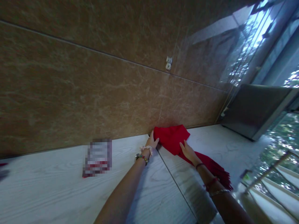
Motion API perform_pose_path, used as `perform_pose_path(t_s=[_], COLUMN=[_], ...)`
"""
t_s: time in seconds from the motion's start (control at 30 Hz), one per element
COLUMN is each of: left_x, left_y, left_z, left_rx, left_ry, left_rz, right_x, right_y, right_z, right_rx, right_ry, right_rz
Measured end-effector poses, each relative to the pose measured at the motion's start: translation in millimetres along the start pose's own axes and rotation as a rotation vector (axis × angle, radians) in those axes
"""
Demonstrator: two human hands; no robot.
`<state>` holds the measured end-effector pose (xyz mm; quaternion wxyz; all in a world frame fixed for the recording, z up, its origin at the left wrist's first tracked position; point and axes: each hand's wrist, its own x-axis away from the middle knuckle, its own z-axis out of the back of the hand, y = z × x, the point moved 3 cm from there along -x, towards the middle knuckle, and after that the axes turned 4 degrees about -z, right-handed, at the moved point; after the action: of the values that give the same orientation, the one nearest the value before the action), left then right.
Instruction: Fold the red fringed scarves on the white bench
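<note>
A red cloth (171, 138) with a pleated, zigzag-edged tail (221, 171) lies on the pale wood-grain surface, close against the brown wall. At its left end, my left hand (152, 142) grips the edge, thumb on top and the other fingers partly hidden behind the fabric. My right hand (188, 153) holds the lower right edge near the middle, where the cloth narrows before its pleats fan out. My right forearm covers part of the pleated tail. What kind of article the cloth is, I cannot tell.
On the left lies a pixelated flat rectangular item (98, 158). A red tip (3, 164) shows at the far left edge. White fittings (168, 63) sit on the brown marbled wall (105, 87). At right are a grey box-like unit (254, 109) and a railing (268, 171).
</note>
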<state>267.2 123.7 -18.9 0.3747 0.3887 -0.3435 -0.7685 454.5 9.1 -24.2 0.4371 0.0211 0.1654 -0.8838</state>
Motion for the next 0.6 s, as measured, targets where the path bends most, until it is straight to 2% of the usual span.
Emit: perform_pose_path(t_s=[0.13, 0.3, 0.4, 0.5, 0.6], left_x=[7, 3, 1, 2, 1], left_y=[-3, -11, -18, -23, -21], left_z=[13.0, 19.8, 24.2, 27.3, 25.8], left_rx=[0.075, 0.11, 0.095, 0.077, 0.089], left_ry=[0.028, -0.012, -0.036, -0.016, 0.014], left_rz=[-0.007, 0.003, 0.023, 0.039, 0.036], right_x=[17, 39, 47, 34, -2], right_y=[-2, -16, -19, -12, 2], right_z=[-6, -12, -13, -4, 19], right_rx=[0.054, 0.099, 0.016, -0.126, -0.184], right_ry=[0.028, 0.07, 0.069, 0.047, 0.094], right_rz=[0.025, 0.056, 0.063, 0.0, -0.085])
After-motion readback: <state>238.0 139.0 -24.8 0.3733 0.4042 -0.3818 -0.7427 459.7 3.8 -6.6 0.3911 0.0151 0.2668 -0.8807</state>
